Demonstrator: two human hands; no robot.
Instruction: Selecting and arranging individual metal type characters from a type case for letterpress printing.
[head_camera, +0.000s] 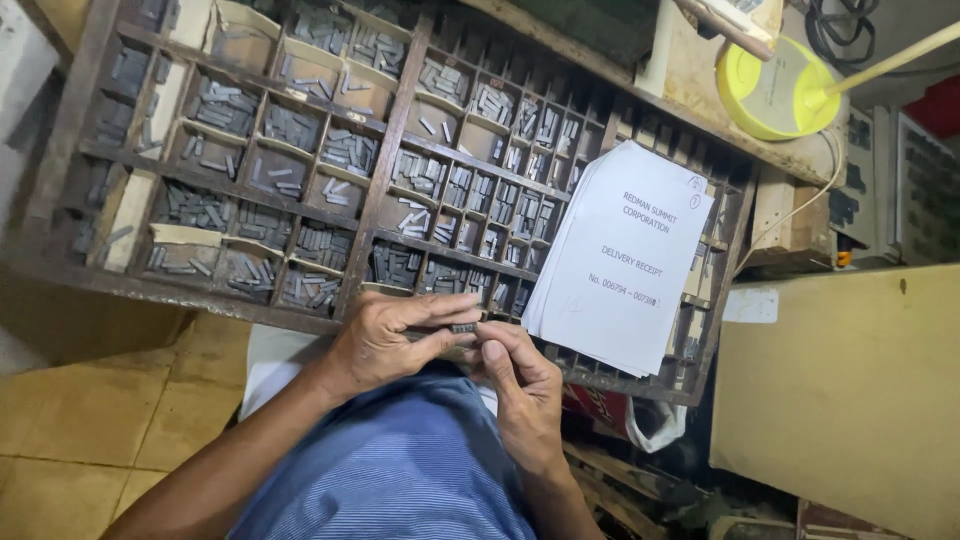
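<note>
My left hand (385, 338) and my right hand (520, 375) meet in front of my blue striped shirt, at the near edge of a wooden type case (380, 190). Between the fingertips of both hands sits a small dark metal piece (463, 328), pinched from both sides. The case has many small compartments filled with grey metal type pieces (420, 170). A stack of white printed paper sheets (622, 255) lies tilted over the right part of the case, just right of my hands.
A yellow round container (775, 95) with a wooden stick stands at the upper right. A plain brown board (850, 390) lies at the right. Beige floor tiles (90, 420) show at the lower left. Black cables hang at the top right.
</note>
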